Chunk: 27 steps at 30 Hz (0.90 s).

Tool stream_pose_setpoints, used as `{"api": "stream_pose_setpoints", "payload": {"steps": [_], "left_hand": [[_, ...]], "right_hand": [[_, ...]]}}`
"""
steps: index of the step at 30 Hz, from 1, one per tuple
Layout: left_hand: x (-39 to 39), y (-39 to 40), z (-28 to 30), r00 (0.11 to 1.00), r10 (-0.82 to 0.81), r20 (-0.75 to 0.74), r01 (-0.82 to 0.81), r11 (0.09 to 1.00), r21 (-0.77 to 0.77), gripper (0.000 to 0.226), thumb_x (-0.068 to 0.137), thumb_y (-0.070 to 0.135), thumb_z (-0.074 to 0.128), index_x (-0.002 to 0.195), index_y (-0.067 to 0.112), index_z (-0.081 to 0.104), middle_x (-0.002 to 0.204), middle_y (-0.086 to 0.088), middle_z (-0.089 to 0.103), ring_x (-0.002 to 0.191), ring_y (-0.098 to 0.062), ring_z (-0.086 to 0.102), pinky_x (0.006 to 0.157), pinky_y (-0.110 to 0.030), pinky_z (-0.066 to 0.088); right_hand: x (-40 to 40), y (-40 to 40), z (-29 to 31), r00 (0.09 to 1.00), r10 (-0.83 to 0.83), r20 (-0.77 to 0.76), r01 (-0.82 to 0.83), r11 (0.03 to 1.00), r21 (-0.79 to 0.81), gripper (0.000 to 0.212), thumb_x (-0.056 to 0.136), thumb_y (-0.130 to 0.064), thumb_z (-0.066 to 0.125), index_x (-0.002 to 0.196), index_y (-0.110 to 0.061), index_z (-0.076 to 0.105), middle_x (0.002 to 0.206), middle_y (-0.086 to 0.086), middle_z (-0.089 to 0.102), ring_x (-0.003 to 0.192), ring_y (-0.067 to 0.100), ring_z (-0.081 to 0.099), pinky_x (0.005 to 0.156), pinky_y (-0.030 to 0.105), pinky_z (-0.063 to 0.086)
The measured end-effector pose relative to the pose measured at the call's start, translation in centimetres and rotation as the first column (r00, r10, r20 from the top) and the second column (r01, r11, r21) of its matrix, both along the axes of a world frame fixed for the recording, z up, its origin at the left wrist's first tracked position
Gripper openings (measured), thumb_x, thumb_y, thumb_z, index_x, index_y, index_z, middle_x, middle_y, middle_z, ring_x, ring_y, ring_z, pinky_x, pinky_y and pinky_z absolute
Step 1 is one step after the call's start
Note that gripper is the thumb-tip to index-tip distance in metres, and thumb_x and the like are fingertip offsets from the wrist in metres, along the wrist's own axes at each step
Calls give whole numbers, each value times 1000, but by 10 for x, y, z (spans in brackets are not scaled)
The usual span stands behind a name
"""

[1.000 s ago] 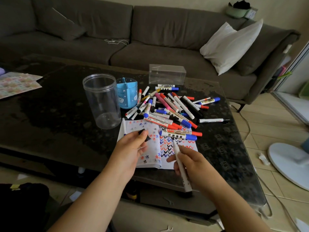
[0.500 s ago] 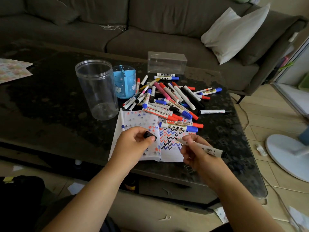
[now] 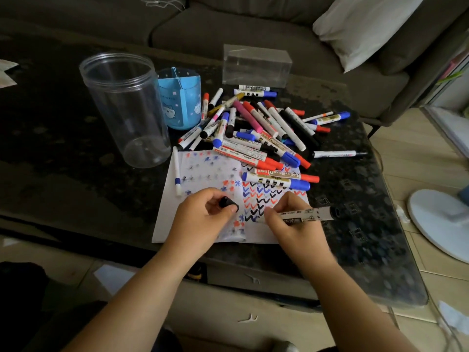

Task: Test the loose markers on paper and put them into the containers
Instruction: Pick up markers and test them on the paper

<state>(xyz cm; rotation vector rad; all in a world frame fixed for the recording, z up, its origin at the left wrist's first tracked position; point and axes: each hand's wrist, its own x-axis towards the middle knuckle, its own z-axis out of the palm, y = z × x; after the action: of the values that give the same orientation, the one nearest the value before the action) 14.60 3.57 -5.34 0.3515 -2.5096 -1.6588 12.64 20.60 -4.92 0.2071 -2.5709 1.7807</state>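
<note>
My right hand grips an uncapped black marker, its tip down on the white paper among red, blue and black check marks. My left hand rests on the paper and pinches the marker's black cap. A heap of loose markers with red, blue and black caps lies behind the paper, some on its far edge. One thin blue pen lies on the paper's left side. A tall clear jar, a blue divided pen cup and a clear box stand behind, all without markers inside.
The dark table runs to a front edge just under my wrists. A grey sofa with a white cushion lies beyond. A white fan base stands on the tiled floor at right. One marker lies apart at right.
My right hand turned the marker from upright to tip-down and lowered it onto the paper. My left hand kept the cap and shifted slightly. The camera tilted down and closer.
</note>
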Motion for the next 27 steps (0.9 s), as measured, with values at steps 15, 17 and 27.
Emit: {"api": "stream_pose_setpoints", "payload": {"steps": [15,17,27], "left_hand": [[-5,-6,-8,996,78,50,-86,978,189,9,82,21,69,91,19,69,81,5,69,73,1,63,61,-7,46],[-5,-6,-8,996,77,54,-86,977,196,10,81,20,69,91,19,69,81,5,69,74,0,63,62,-8,47],[-2,-7,-4,995,74,74,-90,962,257,12,83,17,68,89,27,67,84,8,69,79,-2,64,67,-18,47]], "right_hand": [[0,-8,-16,997,74,-7,-73,996,45,37,85,-6,64,59,-13,39,51,-9,46,49,3,40,47,13,32],[0,-7,-16,998,68,3,-68,997,34,38,85,-2,63,58,-12,37,50,-7,41,50,4,38,47,13,31],[-1,-6,-15,998,-58,-6,58,998,-35,35,85,-4,63,60,-10,39,51,-8,40,52,4,38,50,13,32]]}}
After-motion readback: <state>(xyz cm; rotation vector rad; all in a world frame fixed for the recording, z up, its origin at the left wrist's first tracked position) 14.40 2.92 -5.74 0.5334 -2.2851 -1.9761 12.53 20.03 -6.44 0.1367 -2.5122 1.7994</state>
